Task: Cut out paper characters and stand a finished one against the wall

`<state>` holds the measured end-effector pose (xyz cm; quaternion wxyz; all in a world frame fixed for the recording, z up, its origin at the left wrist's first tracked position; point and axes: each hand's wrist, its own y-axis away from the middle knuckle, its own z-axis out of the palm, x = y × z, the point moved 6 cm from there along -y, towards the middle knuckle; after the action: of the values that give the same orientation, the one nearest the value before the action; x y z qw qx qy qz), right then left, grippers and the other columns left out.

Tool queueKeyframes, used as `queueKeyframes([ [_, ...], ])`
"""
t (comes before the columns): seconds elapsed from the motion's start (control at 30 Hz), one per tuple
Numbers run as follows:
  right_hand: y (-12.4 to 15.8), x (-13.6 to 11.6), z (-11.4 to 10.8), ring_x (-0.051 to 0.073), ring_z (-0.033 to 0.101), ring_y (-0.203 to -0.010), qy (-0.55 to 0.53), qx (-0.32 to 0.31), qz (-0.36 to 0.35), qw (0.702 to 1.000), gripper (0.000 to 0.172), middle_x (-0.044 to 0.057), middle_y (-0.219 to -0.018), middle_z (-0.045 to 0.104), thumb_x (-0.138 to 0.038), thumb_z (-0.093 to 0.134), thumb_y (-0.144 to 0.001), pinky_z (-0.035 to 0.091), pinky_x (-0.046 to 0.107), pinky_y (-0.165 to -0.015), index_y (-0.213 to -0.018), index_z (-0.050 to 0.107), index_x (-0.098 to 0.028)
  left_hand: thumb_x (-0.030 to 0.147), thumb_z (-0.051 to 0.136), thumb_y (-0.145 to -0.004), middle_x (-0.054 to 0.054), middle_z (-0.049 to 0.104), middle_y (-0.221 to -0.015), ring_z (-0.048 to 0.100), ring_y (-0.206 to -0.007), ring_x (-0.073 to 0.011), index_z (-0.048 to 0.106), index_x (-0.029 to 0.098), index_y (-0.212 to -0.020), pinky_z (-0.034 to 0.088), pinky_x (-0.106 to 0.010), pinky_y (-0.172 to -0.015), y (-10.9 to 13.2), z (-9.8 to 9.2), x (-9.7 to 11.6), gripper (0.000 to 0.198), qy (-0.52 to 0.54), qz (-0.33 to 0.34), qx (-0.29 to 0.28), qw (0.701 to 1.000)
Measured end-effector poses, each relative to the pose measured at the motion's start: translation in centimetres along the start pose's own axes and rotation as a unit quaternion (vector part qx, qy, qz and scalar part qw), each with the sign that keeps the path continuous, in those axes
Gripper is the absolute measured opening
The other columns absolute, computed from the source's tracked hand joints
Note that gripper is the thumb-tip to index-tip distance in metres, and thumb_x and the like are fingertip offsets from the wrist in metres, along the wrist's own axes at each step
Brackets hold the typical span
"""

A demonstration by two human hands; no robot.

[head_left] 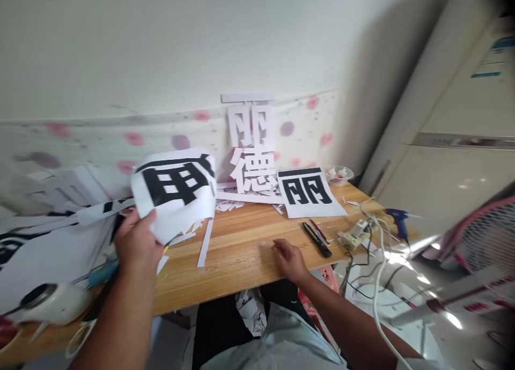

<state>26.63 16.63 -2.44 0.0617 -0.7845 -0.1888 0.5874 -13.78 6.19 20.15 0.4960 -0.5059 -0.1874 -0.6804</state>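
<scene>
A white paper sheet (177,185) printed with a bold black character is raised above the left part of the table. My left hand (139,241) grips its lower left edge, thumb in front, and the sheet curls a little. My right hand (289,260) rests near the table's front edge, fingers loosely curled with nothing visible in them. To its right lie a black, pen-shaped tool (317,240) and a red pencil (319,231). Behind, another printed sheet (309,195) leans beside white cut-out characters (255,169) standing against the wall.
Paper scraps and a narrow strip (205,244) lie on the wooden table (237,252). At right are a power strip (354,237) with cables, a blue glue gun (399,220), a bowl (340,175) and a fan (491,241). A white rounded appliance (60,303) stands front left.
</scene>
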Motion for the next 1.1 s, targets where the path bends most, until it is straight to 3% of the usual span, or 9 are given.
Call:
queueKeyframes([
  [0.1, -0.2, 0.2, 0.2, 0.030, 0.082, -0.097, 0.028, 0.013, -0.016, 0.999, 0.034, 0.010, -0.107, 0.086, -0.050, 0.058, -0.104, 0.067, 0.044, -0.090, -0.121, 0.077, -0.028, 0.014, 0.084, -0.064, -0.001, 0.087, -0.110, 0.079, -0.113, -0.0351, 0.081, 0.020, -0.114, 0.062, -0.071, -0.106, -2.4, 0.3, 0.0, 0.051, 0.001, 0.043, -0.004, 0.999],
  [0.23, -0.2, 0.4, 0.2, 0.029, 0.082, -0.097, 0.029, 0.013, -0.035, 0.999, 0.032, 0.010, -0.107, 0.086, -0.045, 0.059, -0.105, 0.066, 0.043, -0.089, -0.122, 0.077, -0.025, 0.010, 0.077, -0.066, -0.001, 0.086, -0.106, 0.078, -0.113, -0.0326, 0.077, 0.017, -0.108, 0.060, -0.066, -0.111, -5.0, 0.4, 0.0, 0.043, 0.001, 0.084, 0.028, 0.996],
  [0.33, 0.0, 0.4, -0.1, 0.029, 0.082, -0.095, 0.029, 0.012, -0.036, 0.999, 0.034, 0.010, -0.106, 0.086, -0.047, 0.059, -0.106, 0.067, 0.042, -0.088, -0.122, 0.077, -0.024, 0.007, 0.073, -0.070, -0.002, 0.083, -0.108, 0.078, -0.109, -0.0311, 0.070, 0.015, -0.111, 0.064, -0.062, -0.102, -6.5, 0.8, -0.6, 0.042, 0.048, 0.038, 0.050, 0.997],
  [0.47, 0.3, 0.2, -0.5, 0.030, 0.083, -0.095, 0.036, 0.002, -0.033, 0.999, 0.038, 0.011, -0.106, 0.086, -0.052, 0.058, -0.105, 0.067, 0.043, -0.088, -0.122, 0.077, -0.024, 0.004, 0.066, -0.089, -0.002, 0.078, -0.111, 0.075, -0.098, -0.0216, 0.062, 0.015, -0.118, 0.066, -0.049, -0.091, -8.1, 1.2, -1.5, 0.031, 0.015, 0.000, 0.086, 0.996],
  [0.6, 0.5, 0.2, -0.7, 0.031, 0.083, -0.095, 0.038, -0.005, -0.024, 0.999, 0.040, 0.012, -0.106, 0.086, -0.056, 0.059, -0.104, 0.067, 0.044, -0.087, -0.121, 0.076, -0.024, 0.013, 0.070, -0.100, -0.005, 0.077, -0.107, 0.075, -0.088, -0.0188, 0.057, 0.018, -0.114, 0.063, -0.039, -0.081, -9.3, 1.8, -3.3, 0.020, -0.034, -0.059, 0.049, 0.997],
  [0.77, 0.7, 0.3, -0.8, 0.032, 0.083, -0.095, 0.032, -0.005, -0.008, 0.999, 0.046, 0.013, -0.106, 0.087, -0.063, 0.061, -0.101, 0.069, 0.044, -0.085, -0.120, 0.077, -0.024, 0.043, 0.079, -0.101, -0.008, 0.076, -0.088, 0.078, -0.074, -0.0237, 0.056, 0.020, -0.106, 0.047, -0.026, -0.060, -8.9, 1.6, -6.0, 0.034, -0.090, -0.163, -0.062, 0.981],
  [0.9, 0.8, 0.4, -0.9, 0.032, 0.084, -0.096, 0.037, -0.005, -0.014, 0.999, 0.046, 0.013, -0.107, 0.087, -0.063, 0.062, -0.099, 0.069, 0.044, -0.087, -0.118, 0.077, -0.023, 0.037, 0.077, -0.098, -0.006, 0.075, -0.083, 0.078, -0.071, -0.0207, 0.059, 0.018, -0.108, 0.039, -0.023, -0.056, -8.1, 0.8, -6.7, 0.028, -0.083, -0.165, -0.059, 0.981],
  [1.1, 1.1, 1.5, -1.0, 0.034, 0.084, -0.096, 0.056, -0.017, -0.014, 0.998, 0.052, 0.014, -0.112, 0.087, -0.067, 0.064, -0.097, 0.069, 0.043, -0.084, -0.120, 0.078, -0.022, 0.033, 0.082, -0.089, -0.009, 0.078, -0.088, 0.081, -0.074, -0.0239, 0.062, 0.018, -0.113, 0.039, -0.025, -0.054, -6.1, 1.0, -7.2, 0.035, -0.076, -0.157, -0.079, 0.981],
])
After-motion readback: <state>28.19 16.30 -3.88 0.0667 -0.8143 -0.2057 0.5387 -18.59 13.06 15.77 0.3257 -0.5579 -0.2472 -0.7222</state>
